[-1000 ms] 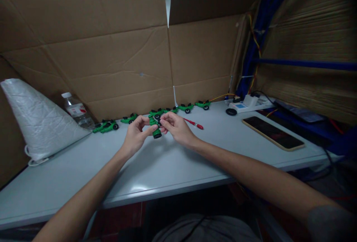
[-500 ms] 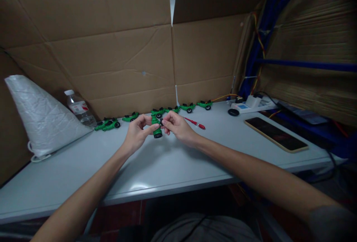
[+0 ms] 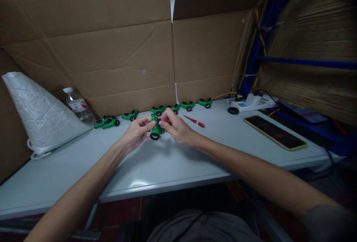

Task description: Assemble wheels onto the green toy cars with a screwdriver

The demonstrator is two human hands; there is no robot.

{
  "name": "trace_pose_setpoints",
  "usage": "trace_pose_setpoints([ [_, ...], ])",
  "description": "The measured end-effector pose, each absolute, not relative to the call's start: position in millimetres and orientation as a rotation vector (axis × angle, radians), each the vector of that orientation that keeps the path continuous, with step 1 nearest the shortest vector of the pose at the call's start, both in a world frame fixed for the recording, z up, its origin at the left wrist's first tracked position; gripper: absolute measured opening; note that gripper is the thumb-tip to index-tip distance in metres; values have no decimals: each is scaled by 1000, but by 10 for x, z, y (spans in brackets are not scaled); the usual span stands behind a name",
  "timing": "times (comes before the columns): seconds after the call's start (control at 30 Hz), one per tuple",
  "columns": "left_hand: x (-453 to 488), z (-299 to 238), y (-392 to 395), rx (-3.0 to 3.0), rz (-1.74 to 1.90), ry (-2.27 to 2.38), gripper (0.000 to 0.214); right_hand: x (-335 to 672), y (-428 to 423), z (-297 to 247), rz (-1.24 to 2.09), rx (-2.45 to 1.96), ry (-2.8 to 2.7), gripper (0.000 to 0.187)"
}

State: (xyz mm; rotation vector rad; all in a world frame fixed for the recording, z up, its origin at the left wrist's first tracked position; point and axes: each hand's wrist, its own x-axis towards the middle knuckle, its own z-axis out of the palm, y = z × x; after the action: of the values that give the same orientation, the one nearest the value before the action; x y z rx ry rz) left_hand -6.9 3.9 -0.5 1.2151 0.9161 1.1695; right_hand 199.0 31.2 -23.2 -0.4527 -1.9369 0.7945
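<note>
Between my two hands, above the table, is a green toy vehicle (image 3: 157, 132) with a black wheel facing me. My left hand (image 3: 138, 132) pinches its left side between thumb and fingers. From the right, my right hand (image 3: 177, 127) grips it with thumb and forefinger at a dark part, which the fingers mostly hide. Behind my hands, several similar green toy vehicles (image 3: 187, 106) with black wheels stand in a row along the cardboard. A red screwdriver (image 3: 195, 120) lies on the table just beyond my right hand.
The white table (image 3: 178, 164) backs onto a cardboard wall (image 3: 119, 56). At left are a white wrapped cone-shaped bundle (image 3: 41, 115) and a plastic bottle (image 3: 79, 106). To the right lie a phone (image 3: 275, 132), a black disc (image 3: 233, 111) and a white power strip (image 3: 253, 102). A blue frame (image 3: 256, 52) rises behind them.
The toy vehicle has turned in my hands, so its wheel now faces me more. My left hand has shifted its pinch slightly left and down, and my right fingers have moved on it.
</note>
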Motion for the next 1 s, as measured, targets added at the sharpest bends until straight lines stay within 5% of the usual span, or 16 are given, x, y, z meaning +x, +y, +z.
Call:
trace_pose_setpoints([
  [0.43, 63, -10, -24, 1536, 1312, 1026, 42, 1958, 318, -247, 394, -738, -2025, 22],
  [0.8, -107, -60, -43, 2470, 1397, 1067, 18, 1873, 401, -277, 1348, -604, -1765, 36],
  [1.0, -8, -61, -35, 2252, 1490, 1085, 23, 1862, 353, -355, 739, -719, -1860, 32],
])
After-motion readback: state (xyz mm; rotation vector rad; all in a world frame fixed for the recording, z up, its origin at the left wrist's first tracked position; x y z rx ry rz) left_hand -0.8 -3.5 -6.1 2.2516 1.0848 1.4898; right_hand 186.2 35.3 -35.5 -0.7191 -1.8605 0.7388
